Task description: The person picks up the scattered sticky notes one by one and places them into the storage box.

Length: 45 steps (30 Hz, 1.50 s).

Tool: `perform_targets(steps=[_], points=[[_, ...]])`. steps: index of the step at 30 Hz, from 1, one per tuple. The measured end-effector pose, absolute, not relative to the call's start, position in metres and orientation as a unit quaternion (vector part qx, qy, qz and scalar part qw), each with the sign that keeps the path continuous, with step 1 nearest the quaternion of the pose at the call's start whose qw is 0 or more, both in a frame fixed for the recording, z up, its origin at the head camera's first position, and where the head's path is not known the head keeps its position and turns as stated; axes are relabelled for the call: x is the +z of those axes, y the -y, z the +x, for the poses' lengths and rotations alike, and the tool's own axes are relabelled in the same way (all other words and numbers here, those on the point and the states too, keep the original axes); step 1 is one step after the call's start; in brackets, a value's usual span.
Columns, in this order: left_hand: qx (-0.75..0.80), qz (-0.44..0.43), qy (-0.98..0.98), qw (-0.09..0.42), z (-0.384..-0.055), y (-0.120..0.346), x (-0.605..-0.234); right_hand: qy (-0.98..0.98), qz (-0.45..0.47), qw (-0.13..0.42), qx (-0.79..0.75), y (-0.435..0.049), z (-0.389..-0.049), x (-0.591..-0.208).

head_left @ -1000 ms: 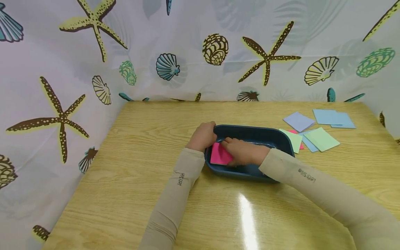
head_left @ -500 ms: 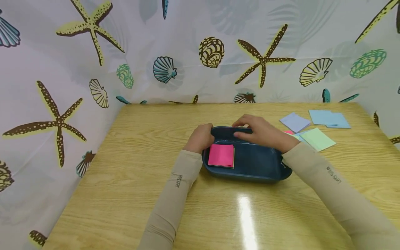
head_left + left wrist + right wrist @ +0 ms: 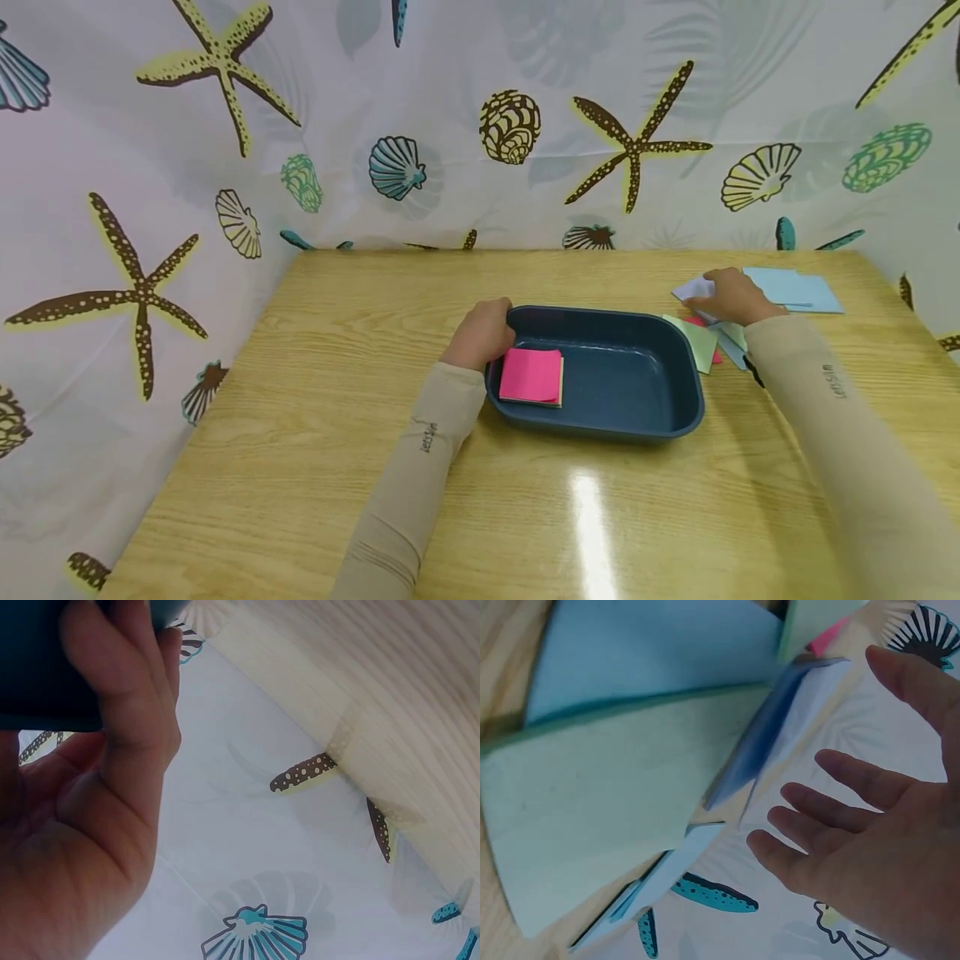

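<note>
A dark blue plastic tray (image 3: 622,387) sits mid-table. My left hand (image 3: 482,333) grips its left end, fingers curled over the rim, which also shows in the left wrist view as a dark blue wall (image 3: 45,667). At the left inside the tray lies a small stack of square paper notes with a pink note (image 3: 531,375) on top. My right hand (image 3: 737,297) is over the loose notes at the back right, close to a lavender note (image 3: 690,289). In the right wrist view its fingers are spread and relaxed, with nothing between them, beside a tilted blue-violet note (image 3: 761,739).
Beside the tray's right end lie a light green note (image 3: 697,343), a pink one under it and more blue and green ones, partly behind the right forearm. Two light blue notes (image 3: 821,293) overlap farther right. A seashell-print curtain (image 3: 450,100) borders the wooden table (image 3: 360,350).
My right hand has left the pink note in the tray, lifted over the far rim and moved right to the loose notes. My left hand stays on the tray's left end.
</note>
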<state>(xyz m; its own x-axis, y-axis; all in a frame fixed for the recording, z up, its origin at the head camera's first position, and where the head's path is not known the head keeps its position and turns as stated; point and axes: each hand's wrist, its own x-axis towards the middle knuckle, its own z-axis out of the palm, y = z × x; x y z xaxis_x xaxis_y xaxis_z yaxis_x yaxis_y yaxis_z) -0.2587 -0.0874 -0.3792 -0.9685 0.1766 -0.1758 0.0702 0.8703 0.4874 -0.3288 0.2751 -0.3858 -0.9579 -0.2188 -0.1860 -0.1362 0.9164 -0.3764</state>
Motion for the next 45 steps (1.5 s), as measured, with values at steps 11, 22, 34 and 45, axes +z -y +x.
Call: perform_targets(steps=[11, 22, 34, 45], points=[[0.242, 0.060, -0.962, 0.110, -0.254, 0.090, -0.383, -0.978, -0.051, 0.127, -0.159, -0.273, -0.330, -0.401], [0.244, 0.060, -0.962, 0.109, -0.257, 0.090, -0.381, -0.980, -0.007, 0.085, -0.182, -0.272, -0.333, -0.404], [0.247, 0.067, -0.961, 0.102, -0.257, 0.089, -0.378, -0.986, -0.046, 0.096, -0.131, -0.273, -0.338, -0.395], [0.246, 0.062, -0.962, 0.102, -0.258, 0.089, -0.379, -0.983, -0.084, -0.022, -0.163, -0.256, -0.330, -0.383]])
